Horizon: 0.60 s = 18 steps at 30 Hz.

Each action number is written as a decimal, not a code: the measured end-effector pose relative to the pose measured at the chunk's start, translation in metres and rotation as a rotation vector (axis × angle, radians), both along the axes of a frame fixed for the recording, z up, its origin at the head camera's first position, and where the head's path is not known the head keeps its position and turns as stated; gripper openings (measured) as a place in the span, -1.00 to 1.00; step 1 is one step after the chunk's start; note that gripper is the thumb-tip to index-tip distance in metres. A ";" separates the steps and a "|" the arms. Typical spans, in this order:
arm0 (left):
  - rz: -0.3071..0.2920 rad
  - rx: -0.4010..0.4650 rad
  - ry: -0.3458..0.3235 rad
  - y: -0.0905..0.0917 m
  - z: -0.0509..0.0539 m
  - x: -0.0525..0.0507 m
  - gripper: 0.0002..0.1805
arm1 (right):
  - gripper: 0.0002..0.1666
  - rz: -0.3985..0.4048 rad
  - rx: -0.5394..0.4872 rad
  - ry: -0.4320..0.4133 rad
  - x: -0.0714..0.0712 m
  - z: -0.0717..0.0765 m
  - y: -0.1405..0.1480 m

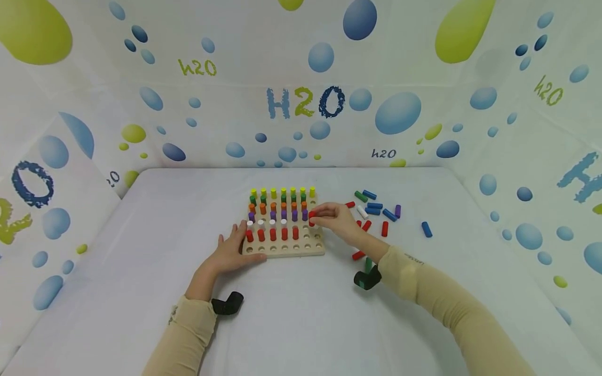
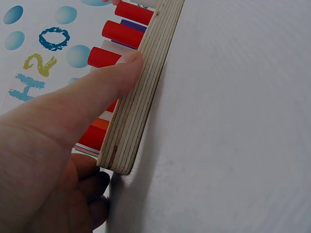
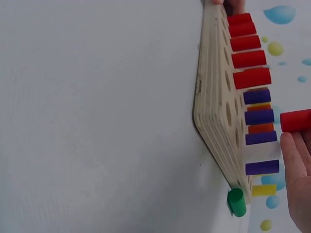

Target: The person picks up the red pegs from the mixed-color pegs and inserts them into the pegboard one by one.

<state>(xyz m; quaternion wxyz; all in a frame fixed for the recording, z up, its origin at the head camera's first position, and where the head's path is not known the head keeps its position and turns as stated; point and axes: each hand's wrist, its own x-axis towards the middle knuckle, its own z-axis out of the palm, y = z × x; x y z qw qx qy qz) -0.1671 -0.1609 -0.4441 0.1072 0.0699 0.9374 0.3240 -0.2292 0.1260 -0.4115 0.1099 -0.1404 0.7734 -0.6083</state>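
A wooden pegboard (image 1: 284, 253) holds rows of coloured pegs: yellow at the back, then green, orange, purple, white and red. Its front row shows bare holes. My left hand (image 1: 229, 253) rests at the board's front left corner. In the left wrist view its thumb (image 2: 129, 63) lies against the front edge, while the other fingers are beside the left side, partly hidden. My right hand (image 1: 343, 222) pinches a red peg (image 1: 312, 218) between thumb and fingers over the board's right part. That peg (image 3: 295, 121) appears apart from the board in the right wrist view.
Loose pegs lie right of the board, among them a blue peg (image 1: 426, 229), a purple peg (image 1: 397, 211), a white peg (image 1: 362, 211) and a red peg (image 1: 385, 228). A green peg (image 1: 369, 265) lies near my right wrist. A white cloth (image 1: 301, 324) covers the table.
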 end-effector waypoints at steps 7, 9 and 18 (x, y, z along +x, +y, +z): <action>0.000 -0.004 -0.007 -0.001 -0.001 0.000 0.25 | -0.67 0.035 -0.031 -0.012 0.002 -0.006 -0.004; 0.002 -0.003 -0.013 -0.001 0.000 0.000 0.26 | -0.65 0.040 -0.025 -0.017 0.003 -0.007 -0.005; 0.008 -0.010 -0.024 -0.002 0.000 -0.002 0.25 | -0.74 0.020 0.055 0.013 0.005 -0.019 -0.008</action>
